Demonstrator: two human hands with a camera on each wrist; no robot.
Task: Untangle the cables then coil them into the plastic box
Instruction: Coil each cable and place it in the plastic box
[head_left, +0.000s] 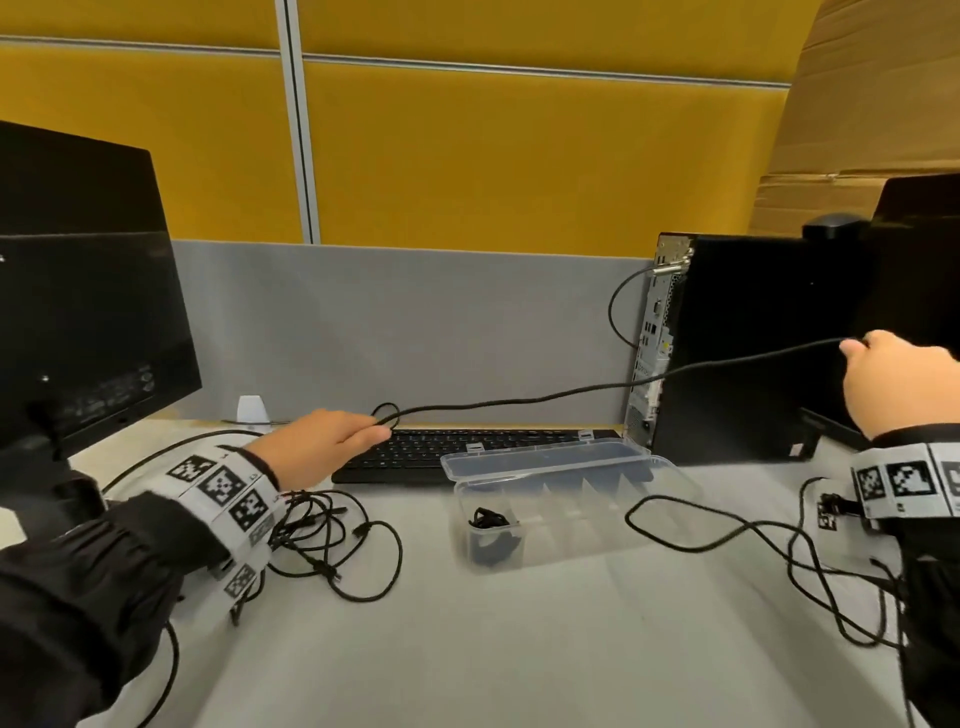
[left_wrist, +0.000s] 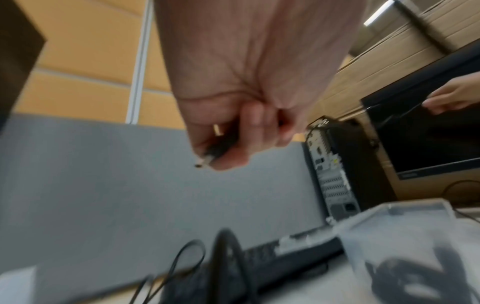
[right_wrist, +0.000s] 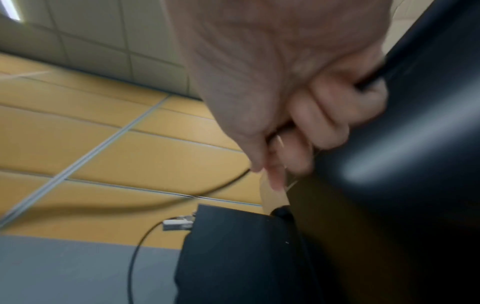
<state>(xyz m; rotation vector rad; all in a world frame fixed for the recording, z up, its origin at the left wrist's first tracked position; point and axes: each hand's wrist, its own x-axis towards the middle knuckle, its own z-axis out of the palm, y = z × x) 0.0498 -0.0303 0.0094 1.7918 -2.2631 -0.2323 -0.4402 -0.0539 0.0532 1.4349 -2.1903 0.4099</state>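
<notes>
- Table (head_left: 519, 649) front is bare; plastic box (head_left: 571, 499) mid-table w/ lid open, one coiled cable (head_left: 488, 519) inside, tangle (head_left: 332, 540) left of it.
- Wrist views blurry, cable's far end runs out of frame.
- Left hand (head_left: 317, 447) pinches plug end, right hand (head_left: 893, 384) curled round same black cable (head_left: 571, 392), stretched above the keyboard (head_left: 467, 452).

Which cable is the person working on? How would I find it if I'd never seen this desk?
Start at the keyboard in the middle of the desk. Just above it, one black cable runs through the air from the left hand to the raised right hand. The other cables lie loose on the desk; only this one is lifted and stretched between both hands.
</notes>
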